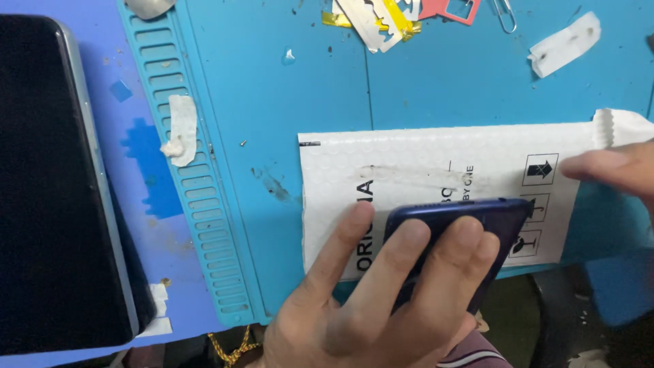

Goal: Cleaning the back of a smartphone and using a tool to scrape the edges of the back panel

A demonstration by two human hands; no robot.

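A: What's nearest?

B: The left hand (368,300), at the near edge, holds a dark blue phone (463,238). Its fingers (402,266) are spread a little and wrap over the phone's back, the tips lying across it. The phone is tilted, its far corner lying over a white padded envelope (436,177).

A: And the envelope?

B: It lies flat on a blue work mat (272,102) on the tabletop, near the right side, with the phone over its near edge. Black symbols are printed at its right end, and a pale smear runs across the middle.

A: The other hand?

B: The right hand (613,170) comes in from the right edge. Only some fingers show; they are blurred and lie on the right end of the envelope. I cannot tell whether they pinch it or just rest there.

A: Further left?

B: A ribbed strip (191,191) runs along the mat's left edge with a scrap of white tape (180,129) stuck on it. Beyond that, at the far left, lies a big black device (48,184) with a pale rim.

A: And farthest away?

B: Along the far edge sit a razor blade (371,20) with yellow tape, a paper clip (504,15), a pink plastic bit (453,8) and another piece of white tape (565,44).
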